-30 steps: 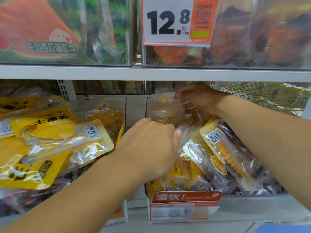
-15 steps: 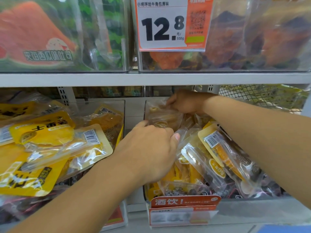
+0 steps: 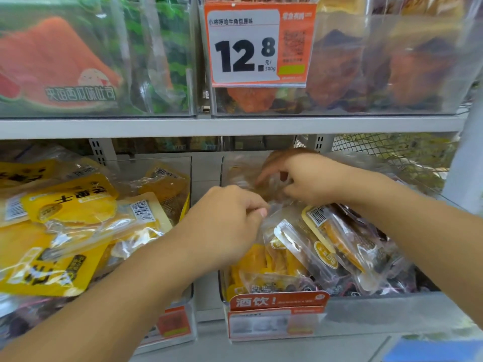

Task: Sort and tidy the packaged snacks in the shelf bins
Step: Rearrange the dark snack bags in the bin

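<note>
**Count on the shelves**

Two hands reach in: the left hand (image 3: 224,226) and the right hand (image 3: 300,176). Four clear bins show, two on the upper shelf and two on the lower: the upper left bin (image 3: 99,111), upper right bin (image 3: 392,108), lower left bin (image 3: 187,168) and lower right bin (image 3: 366,307). One large price tag (image 3: 258,45) reads 12.8. Two smaller orange labels hang below: the left label (image 3: 172,322) and the right label (image 3: 277,314). Packets in the bins overlap too much to count exactly; several yellow ones lie at left.
</note>
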A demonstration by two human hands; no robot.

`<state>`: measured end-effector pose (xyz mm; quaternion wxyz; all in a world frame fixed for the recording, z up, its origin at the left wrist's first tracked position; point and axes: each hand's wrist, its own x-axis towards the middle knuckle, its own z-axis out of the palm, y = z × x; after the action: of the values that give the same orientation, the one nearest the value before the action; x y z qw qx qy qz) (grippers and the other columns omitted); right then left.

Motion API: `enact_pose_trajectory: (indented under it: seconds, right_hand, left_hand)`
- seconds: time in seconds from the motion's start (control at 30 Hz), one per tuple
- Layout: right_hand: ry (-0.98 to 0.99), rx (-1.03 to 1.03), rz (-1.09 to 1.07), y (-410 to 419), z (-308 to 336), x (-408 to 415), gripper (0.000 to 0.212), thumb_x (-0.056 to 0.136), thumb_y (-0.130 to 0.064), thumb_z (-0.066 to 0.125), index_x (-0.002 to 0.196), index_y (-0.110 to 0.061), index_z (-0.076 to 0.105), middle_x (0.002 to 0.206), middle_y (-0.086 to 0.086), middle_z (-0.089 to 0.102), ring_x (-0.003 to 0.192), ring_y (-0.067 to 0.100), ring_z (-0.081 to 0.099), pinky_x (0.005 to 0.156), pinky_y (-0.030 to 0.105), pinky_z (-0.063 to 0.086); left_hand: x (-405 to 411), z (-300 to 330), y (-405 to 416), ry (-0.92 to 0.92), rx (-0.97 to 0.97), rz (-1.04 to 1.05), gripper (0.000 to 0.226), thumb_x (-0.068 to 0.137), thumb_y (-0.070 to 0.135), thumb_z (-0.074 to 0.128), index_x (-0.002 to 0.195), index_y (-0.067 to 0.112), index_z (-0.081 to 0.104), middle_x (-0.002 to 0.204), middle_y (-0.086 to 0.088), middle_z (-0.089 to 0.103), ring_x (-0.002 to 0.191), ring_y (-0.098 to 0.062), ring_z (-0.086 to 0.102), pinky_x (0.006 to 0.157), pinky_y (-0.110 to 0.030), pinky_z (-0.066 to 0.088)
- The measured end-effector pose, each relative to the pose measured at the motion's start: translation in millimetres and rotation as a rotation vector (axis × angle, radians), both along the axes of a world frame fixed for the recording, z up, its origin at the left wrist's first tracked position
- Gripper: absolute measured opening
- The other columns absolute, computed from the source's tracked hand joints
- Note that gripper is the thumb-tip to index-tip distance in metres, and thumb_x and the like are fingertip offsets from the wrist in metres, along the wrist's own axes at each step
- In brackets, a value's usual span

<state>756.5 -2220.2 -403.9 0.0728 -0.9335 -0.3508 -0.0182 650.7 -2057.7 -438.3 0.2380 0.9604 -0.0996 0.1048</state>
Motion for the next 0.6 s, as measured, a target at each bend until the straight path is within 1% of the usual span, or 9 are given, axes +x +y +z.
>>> enact_pose_trajectory:
  seconds: [0.1,0.17,0.2,0.27,0.37,0.43,0.5,0.57,0.6]
  right_hand:
    - [0.141,-0.147,0.019,0,-1,2,0.058,0.092,0.002,0.044,0.128,-0.037,0.066,0.119,-0.023,0.058,0.088,-0.015,0.050,0.072,-0.003,0.033]
    - [0.129,-0.255,-0.009,4,0,3,0.051,0.094,-0.002,0.042,0.128,-0.030,0.066,0.131,-0.013,0.061,0.100,0.001,0.053,0.080,0.010,0.038]
    - [0.128,-0.295,-0.050,4,2,2,0.044,0.096,-0.004,0.042,0.125,-0.025,0.068,0.129,-0.007,0.064,0.099,0.008,0.052,0.074,0.010,0.038]
    - [0.096,-0.312,-0.125,-1,5,0,0.033,0.099,-0.008,0.042,0.116,-0.014,0.070,0.114,0.002,0.067,0.091,0.017,0.052,0.061,0.009,0.034]
    - [-0.002,-0.322,-0.231,-13,9,-4,0.022,0.097,-0.020,0.048,0.090,-0.013,0.066,0.082,0.003,0.058,0.076,0.024,0.053,0.072,0.028,0.043]
    - [-0.036,-0.327,-0.257,-14,11,-7,0.032,0.095,-0.032,0.049,0.067,-0.018,0.051,0.070,0.000,0.051,0.065,0.017,0.049,0.066,0.030,0.041]
    - [-0.093,-0.318,-0.258,-10,11,-11,0.046,0.093,-0.048,0.052,0.058,-0.018,0.044,0.062,-0.001,0.048,0.059,0.014,0.046,0.057,0.028,0.037]
    - [-0.131,-0.302,-0.188,-7,9,-12,0.053,0.090,-0.055,0.058,0.057,-0.015,0.050,0.056,-0.003,0.049,0.056,0.014,0.048,0.054,0.027,0.037]
    - [-0.098,-0.306,-0.132,-6,8,-11,0.047,0.090,-0.053,0.061,0.061,-0.016,0.057,0.056,-0.004,0.052,0.056,0.013,0.050,0.054,0.027,0.039]
  left_hand:
    - [-5,-3,0,-0.041,0.106,-0.039,0.029,0.104,0.034,0.042,0.112,0.031,0.070,0.076,0.010,0.069,0.078,-0.007,0.063,0.092,-0.034,0.052]
    - [-5,-4,1,-0.057,0.157,-0.057,0.032,0.106,0.035,0.036,0.122,0.035,0.064,0.091,0.011,0.072,0.094,-0.010,0.063,0.117,-0.031,0.029]
    - [-7,-4,2,-0.051,0.172,-0.069,0.035,0.107,0.036,0.033,0.128,0.039,0.060,0.103,0.013,0.072,0.105,-0.009,0.061,0.119,-0.028,0.019]
    - [-10,-4,3,-0.034,0.182,-0.116,0.038,0.106,0.040,0.029,0.135,0.045,0.053,0.111,0.019,0.069,0.117,-0.006,0.054,0.120,-0.030,0.020]
    - [-13,-4,5,-0.038,0.214,-0.179,0.041,0.106,0.040,0.026,0.140,0.045,0.047,0.098,0.020,0.069,0.112,-0.001,0.057,0.121,-0.021,0.007]
    - [-12,-3,4,-0.053,0.248,-0.184,0.042,0.106,0.038,0.024,0.142,0.044,0.045,0.102,0.020,0.070,0.110,-0.002,0.059,0.115,-0.013,-0.003]
    - [-13,-1,5,-0.042,0.253,-0.185,0.042,0.106,0.038,0.024,0.142,0.044,0.046,0.082,0.033,0.065,0.105,-0.001,0.058,0.112,-0.009,-0.003]
    - [-13,1,6,-0.010,0.232,-0.176,0.042,0.106,0.039,0.025,0.141,0.048,0.045,0.069,0.040,0.057,0.114,0.001,0.047,0.105,0.000,-0.004]
    - [-14,2,7,0.006,0.217,-0.177,0.041,0.107,0.040,0.025,0.141,0.052,0.044,0.078,0.042,0.060,0.121,0.003,0.038,0.096,0.006,-0.007]
